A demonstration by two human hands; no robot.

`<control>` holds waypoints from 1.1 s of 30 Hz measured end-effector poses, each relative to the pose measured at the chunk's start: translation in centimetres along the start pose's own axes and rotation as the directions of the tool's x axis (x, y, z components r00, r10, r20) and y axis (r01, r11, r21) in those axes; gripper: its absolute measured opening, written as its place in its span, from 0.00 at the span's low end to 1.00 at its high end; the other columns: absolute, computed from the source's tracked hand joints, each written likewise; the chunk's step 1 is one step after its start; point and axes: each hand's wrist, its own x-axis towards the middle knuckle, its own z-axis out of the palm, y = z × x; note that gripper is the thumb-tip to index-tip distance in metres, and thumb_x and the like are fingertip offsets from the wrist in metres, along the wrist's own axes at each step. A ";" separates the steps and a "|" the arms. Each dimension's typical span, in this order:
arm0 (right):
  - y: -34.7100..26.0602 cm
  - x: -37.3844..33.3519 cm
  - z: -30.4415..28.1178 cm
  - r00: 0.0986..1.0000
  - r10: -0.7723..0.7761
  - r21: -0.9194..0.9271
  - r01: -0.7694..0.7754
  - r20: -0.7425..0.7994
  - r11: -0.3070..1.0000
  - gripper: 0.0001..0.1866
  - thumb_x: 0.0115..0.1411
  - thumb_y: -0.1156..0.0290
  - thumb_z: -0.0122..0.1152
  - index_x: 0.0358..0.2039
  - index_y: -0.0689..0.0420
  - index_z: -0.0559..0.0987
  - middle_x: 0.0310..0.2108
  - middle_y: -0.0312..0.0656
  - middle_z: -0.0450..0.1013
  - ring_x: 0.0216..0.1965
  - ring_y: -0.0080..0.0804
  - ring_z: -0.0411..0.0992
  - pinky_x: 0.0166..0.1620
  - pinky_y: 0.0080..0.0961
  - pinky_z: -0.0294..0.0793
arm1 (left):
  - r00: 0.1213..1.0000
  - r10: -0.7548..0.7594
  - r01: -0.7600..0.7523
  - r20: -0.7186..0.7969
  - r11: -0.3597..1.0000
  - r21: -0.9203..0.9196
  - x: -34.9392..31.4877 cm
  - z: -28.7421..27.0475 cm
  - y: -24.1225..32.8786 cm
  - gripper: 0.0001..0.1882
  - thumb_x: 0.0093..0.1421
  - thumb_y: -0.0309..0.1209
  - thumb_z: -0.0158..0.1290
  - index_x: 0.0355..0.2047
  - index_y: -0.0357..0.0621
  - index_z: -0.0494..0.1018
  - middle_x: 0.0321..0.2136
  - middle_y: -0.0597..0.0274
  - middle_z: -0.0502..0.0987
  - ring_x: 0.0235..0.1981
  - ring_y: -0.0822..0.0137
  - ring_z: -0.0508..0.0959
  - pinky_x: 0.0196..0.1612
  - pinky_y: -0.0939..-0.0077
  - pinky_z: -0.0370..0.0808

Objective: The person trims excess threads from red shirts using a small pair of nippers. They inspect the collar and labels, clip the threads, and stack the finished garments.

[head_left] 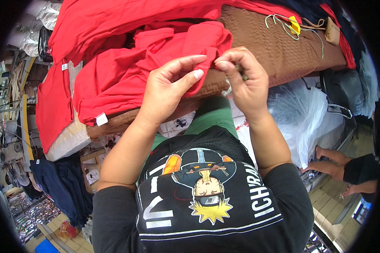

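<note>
A red garment (126,76) lies in folds over the brown-covered surface in front of me, with a small white tag (101,119) at its near edge. My left hand (171,86) pinches a raised edge of it between thumb and forefinger. Close beside that edge, to the right, my right hand (245,82) is closed, thumb and forefinger pressed together at the cloth. Something small, dark and brassy (242,74) shows partly inside its curled fingers; its kind is hidden. I cannot tell whether the right fingertips also hold thread.
The brown patterned cover (274,46) bears pale cords with a yellow piece (294,27) at the far right. More red cloth (93,17) lies behind. Clear plastic sheeting (297,109) hangs at right, near another person's legs (335,162). Dark blue garments (63,183) hang at left.
</note>
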 end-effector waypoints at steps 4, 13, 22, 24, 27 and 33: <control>-1.5 -0.5 -0.7 0.930 0.349 0.095 -0.360 0.111 0.928 0.14 0.57 0.68 0.67 0.38 0.64 0.75 0.36 0.38 0.75 0.38 0.19 0.70 0.40 0.20 0.72 | 0.995 -0.036 0.027 -0.089 0.995 -0.101 -0.2 -0.1 -0.1 0.18 0.60 0.25 0.57 0.50 0.35 0.73 0.43 0.62 0.78 0.43 0.76 0.75 0.49 0.82 0.72; -0.8 -1.2 1.0 0.993 0.118 -0.086 -0.116 0.025 0.990 0.16 0.51 0.75 0.68 0.40 0.61 0.75 0.34 0.45 0.74 0.34 0.34 0.75 0.38 0.24 0.74 | 0.993 -0.067 0.046 -0.094 0.975 -0.216 -0.1 -0.5 -0.7 0.19 0.59 0.25 0.58 0.51 0.35 0.73 0.41 0.63 0.78 0.43 0.77 0.75 0.49 0.83 0.72; -1.0 -0.5 0.5 1.000 -0.019 -0.129 0.020 0.005 0.991 0.10 0.49 0.79 0.68 0.34 0.60 0.79 0.31 0.42 0.74 0.30 0.30 0.73 0.33 0.23 0.72 | 0.995 0.070 -0.062 -0.077 0.993 0.103 -0.6 0.2 -0.7 0.19 0.58 0.22 0.58 0.50 0.37 0.73 0.41 0.63 0.79 0.43 0.77 0.76 0.50 0.82 0.71; -0.4 -0.5 0.4 0.995 -0.083 -0.108 0.088 0.050 0.990 0.12 0.48 0.83 0.67 0.35 0.60 0.80 0.30 0.41 0.73 0.29 0.27 0.71 0.31 0.21 0.70 | 0.988 0.144 -0.127 -0.061 0.966 0.225 -0.7 0.6 -0.5 0.18 0.58 0.22 0.58 0.50 0.37 0.74 0.41 0.63 0.79 0.42 0.77 0.76 0.49 0.81 0.71; 0.1 -1.0 0.2 0.996 -0.034 -0.086 0.041 0.078 0.995 0.13 0.47 0.87 0.64 0.34 0.60 0.79 0.29 0.40 0.72 0.28 0.27 0.71 0.31 0.22 0.70 | 0.978 0.209 -0.185 -0.025 0.910 0.371 -0.9 0.8 -0.6 0.18 0.58 0.22 0.58 0.49 0.37 0.74 0.41 0.63 0.79 0.41 0.76 0.76 0.49 0.81 0.72; -0.6 -1.0 -0.1 0.996 0.006 -0.171 0.010 0.093 0.985 0.08 0.52 0.86 0.59 0.32 0.62 0.76 0.27 0.38 0.71 0.29 0.26 0.71 0.32 0.21 0.69 | 0.969 0.242 -0.229 0.040 0.832 0.505 -0.6 0.9 -0.7 0.15 0.58 0.22 0.57 0.47 0.37 0.76 0.41 0.62 0.79 0.41 0.75 0.78 0.48 0.80 0.74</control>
